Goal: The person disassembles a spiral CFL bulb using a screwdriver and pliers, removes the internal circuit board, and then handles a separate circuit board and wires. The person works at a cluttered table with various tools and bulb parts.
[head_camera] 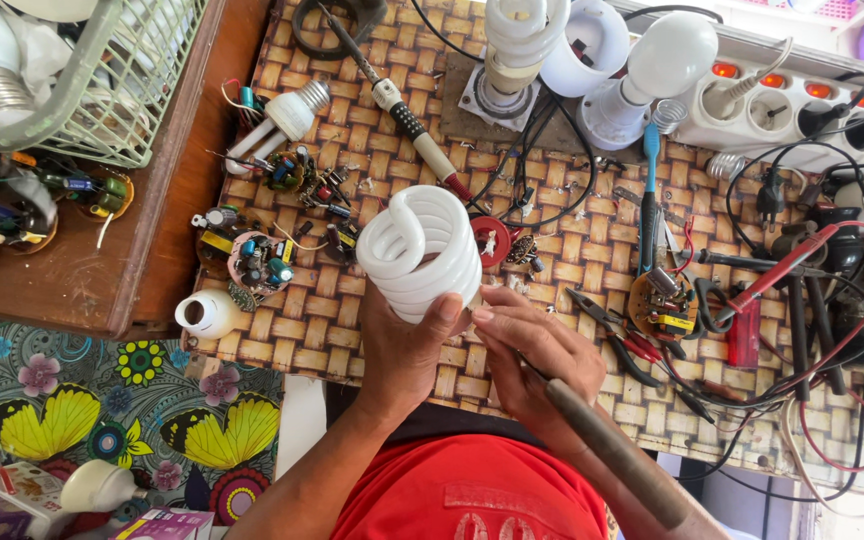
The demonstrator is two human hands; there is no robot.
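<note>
A white spiral bulb [419, 252] is gripped from below by the closed left hand [404, 345] above the woven desk [352, 330]; its base is pinched by the right hand [532, 355], a dark-handled tool [617, 450] tucked under those fingers.

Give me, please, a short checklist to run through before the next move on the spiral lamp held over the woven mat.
1. Left hand grips the spiral lamp firmly: ok.
2. Right hand touches the lamp's base and holds a dark rod: ok.
3. Rod's tip visible: cannot tell, hidden by the fingers.
4. Pliers within reach by the right hand: ok.
5. Mat under the lamp free of loose parts: not ok, circuit boards and wires lie about.
</note>
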